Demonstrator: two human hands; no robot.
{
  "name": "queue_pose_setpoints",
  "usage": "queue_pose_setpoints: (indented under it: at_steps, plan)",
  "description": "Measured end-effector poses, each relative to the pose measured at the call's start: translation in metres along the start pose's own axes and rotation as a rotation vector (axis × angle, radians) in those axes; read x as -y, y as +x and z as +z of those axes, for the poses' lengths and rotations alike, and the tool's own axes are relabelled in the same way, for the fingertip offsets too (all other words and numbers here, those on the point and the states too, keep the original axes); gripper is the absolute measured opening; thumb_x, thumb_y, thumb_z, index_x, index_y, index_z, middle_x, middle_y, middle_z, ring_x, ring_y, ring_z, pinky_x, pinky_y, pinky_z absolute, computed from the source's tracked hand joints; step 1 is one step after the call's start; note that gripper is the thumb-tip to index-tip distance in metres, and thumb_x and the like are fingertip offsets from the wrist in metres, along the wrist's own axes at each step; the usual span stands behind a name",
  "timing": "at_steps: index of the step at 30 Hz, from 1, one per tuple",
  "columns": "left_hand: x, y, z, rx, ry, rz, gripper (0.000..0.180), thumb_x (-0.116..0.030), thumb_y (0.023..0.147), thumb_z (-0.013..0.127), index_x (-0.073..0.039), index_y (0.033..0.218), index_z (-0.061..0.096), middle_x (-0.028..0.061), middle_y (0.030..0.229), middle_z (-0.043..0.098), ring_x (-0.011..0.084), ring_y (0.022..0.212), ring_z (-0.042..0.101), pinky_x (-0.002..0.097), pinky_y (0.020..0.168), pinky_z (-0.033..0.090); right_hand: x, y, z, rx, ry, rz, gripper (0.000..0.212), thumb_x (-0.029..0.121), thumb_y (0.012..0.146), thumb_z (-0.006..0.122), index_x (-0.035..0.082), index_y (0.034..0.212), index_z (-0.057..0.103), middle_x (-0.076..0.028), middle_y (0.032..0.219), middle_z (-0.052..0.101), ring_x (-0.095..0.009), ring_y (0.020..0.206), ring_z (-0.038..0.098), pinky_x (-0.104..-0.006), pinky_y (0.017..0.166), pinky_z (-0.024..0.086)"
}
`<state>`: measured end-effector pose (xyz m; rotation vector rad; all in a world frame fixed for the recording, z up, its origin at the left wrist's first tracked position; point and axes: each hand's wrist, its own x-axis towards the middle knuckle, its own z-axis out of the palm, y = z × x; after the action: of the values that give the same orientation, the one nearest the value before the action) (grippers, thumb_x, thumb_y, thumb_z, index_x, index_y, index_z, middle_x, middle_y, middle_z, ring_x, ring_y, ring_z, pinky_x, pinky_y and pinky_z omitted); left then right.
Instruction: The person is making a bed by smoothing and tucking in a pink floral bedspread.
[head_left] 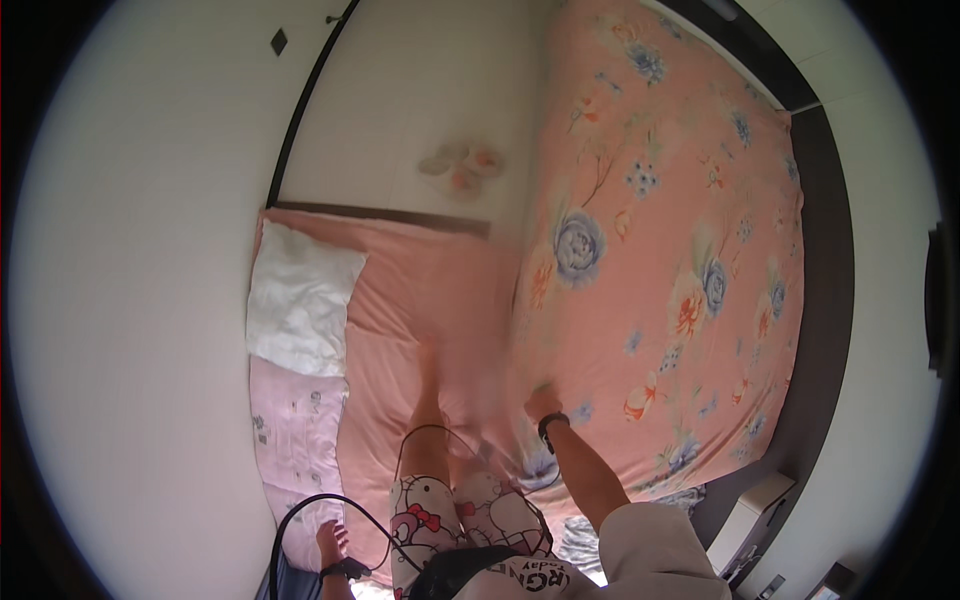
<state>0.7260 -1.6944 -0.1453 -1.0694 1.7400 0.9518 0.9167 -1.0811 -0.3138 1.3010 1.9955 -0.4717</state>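
Note:
A pink quilt with blue and orange flowers (pixel 680 240) spreads over the right side, and its left edge is smeared by motion. My right hand (pixel 543 402), with a black band at the wrist, is closed on the quilt near that edge. Low on the left, my left hand (pixel 331 543) has its fingers apart and holds nothing. It is beside the lower end of a lilac printed pillow (pixel 300 425). Above that lies a white pillow (pixel 303 300). Both pillows rest on a plain pink sheet (pixel 390 330), where my bare leg shows.
A dark bed frame (pixel 828 300) curves along the right. Pale slippers (pixel 460 168) lie on the light floor (pixel 400 100) past the sheet's far edge. A black cable (pixel 315 497) loops near my left arm. A white bedside cabinet (pixel 750 520) stands at lower right.

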Motion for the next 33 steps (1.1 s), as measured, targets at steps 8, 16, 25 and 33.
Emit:
queue_pose_setpoints:
  at_steps: [8,16,25,33]
  plan:
    - [-0.164,0.062,0.072,0.116,-0.123,0.152,0.039,-0.036,0.094,0.055,-0.009,0.122,0.057,0.0067,0.106,0.064,0.0171,0.088,0.063,0.0327,0.071,0.051,0.11,0.075,-0.201,-0.53,0.164,-0.156,0.059,0.052,0.087,0.06,0.003,0.119,0.055,-0.019,0.11,0.063,-0.038,0.096,0.065,-0.053,0.075,0.053]
    - [-0.446,-0.027,0.315,0.309,0.431,0.59,0.022,-0.024,0.097,0.05,-0.011,0.11,0.064,0.0021,0.088,0.067,0.0131,0.073,0.064,0.0261,0.059,0.046,0.15,0.237,-0.377,-0.225,0.264,0.09,0.057,0.046,0.088,0.064,0.004,0.125,0.054,-0.019,0.112,0.065,-0.036,0.1,0.067,-0.0475,0.083,0.054]
    - [-0.633,-0.005,0.506,0.358,0.587,0.541,0.024,-0.031,0.095,0.055,-0.013,0.106,0.064,0.0061,0.086,0.068,0.0185,0.07,0.066,0.0325,0.054,0.05,0.066,0.358,-0.335,-0.022,0.142,-0.228,0.031,0.036,0.084,0.064,0.007,0.091,0.072,-0.016,0.095,0.072,-0.031,0.085,0.071,-0.0426,0.076,0.056]
    - [-0.811,-0.154,0.713,0.485,0.831,0.87,0.022,-0.025,0.095,0.055,-0.009,0.106,0.066,0.0039,0.086,0.069,0.0145,0.071,0.065,0.0258,0.058,0.048,0.083,0.273,-0.448,0.371,0.543,-0.386,0.034,0.034,0.085,0.058,0.007,0.092,0.076,-0.016,0.094,0.073,-0.033,0.09,0.07,-0.045,0.083,0.053]
